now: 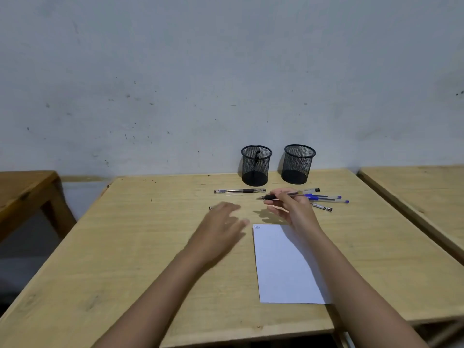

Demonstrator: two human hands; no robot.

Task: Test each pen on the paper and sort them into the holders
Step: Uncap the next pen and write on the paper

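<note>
R hand (292,207) pinches black-grip pen (288,195) between thumb & fingers, tip pointing left, above table (150,247) just beyond paper (283,267). L hand (223,222) blurred, fingers spread, holding nothing.

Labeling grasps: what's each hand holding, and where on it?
Right hand: black pen, gripped near the tip end, by the grip. Left hand: nothing.

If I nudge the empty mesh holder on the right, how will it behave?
The right holder will probably slide or tip easily: it is thin open mesh with nothing visible inside, so likely light. It stands taller than its base is wide, so a push near the rim may topple it. Lying on its side, it could roll across the table.
</note>
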